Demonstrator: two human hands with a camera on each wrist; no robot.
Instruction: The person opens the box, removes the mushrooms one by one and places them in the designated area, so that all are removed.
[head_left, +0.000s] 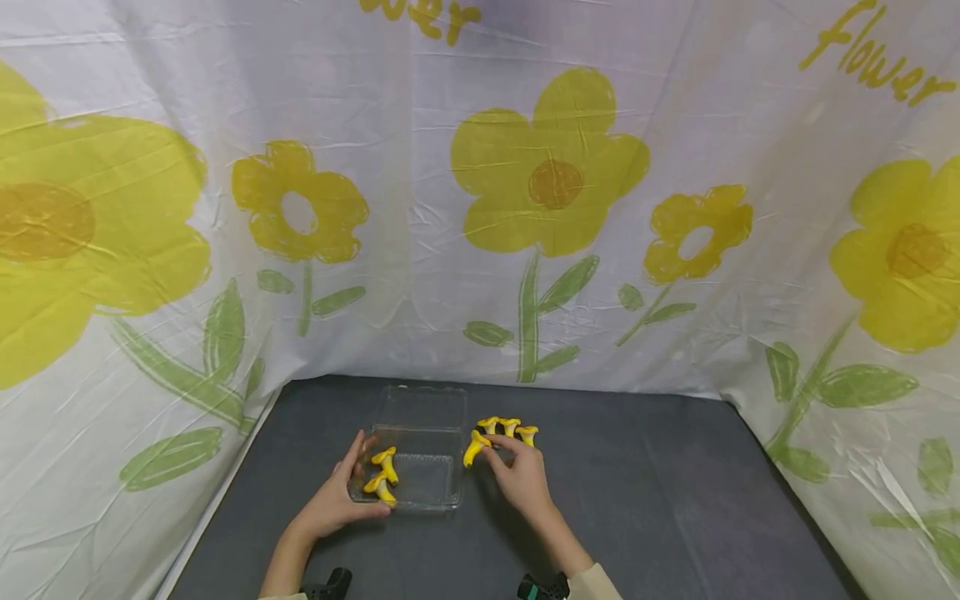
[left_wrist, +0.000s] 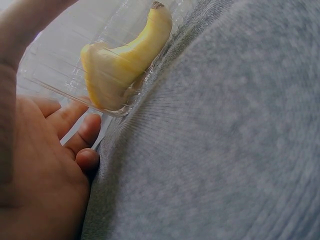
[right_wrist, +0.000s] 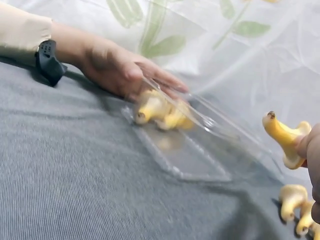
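In the head view, a clear plastic clamshell box (head_left: 423, 506) lies with its lid folded back. Two yellow trumpet-shaped mushrooms (head_left: 386, 477) are at its left end. My left hand (head_left: 341, 492) grips that end, thumb along the front side and fingers round the left side. Through the clear wall, the left wrist view shows one yellow mushroom (left_wrist: 125, 62) close up. Just right of the box, my right hand (head_left: 522, 477) pinches another yellow mushroom (head_left: 474, 448) by thumb and fingers. The right wrist view shows this mushroom (right_wrist: 286, 137) raised, its brown-tipped stem end pointing away from the fingers.
Three more yellow mushrooms (head_left: 509, 426) lie in a row behind my right hand. The open lid (head_left: 423, 407) stretches toward the back of the dark grey tabletop (head_left: 637, 492). A white curtain (head_left: 420, 317) printed with yellow flowers encloses the back and sides.
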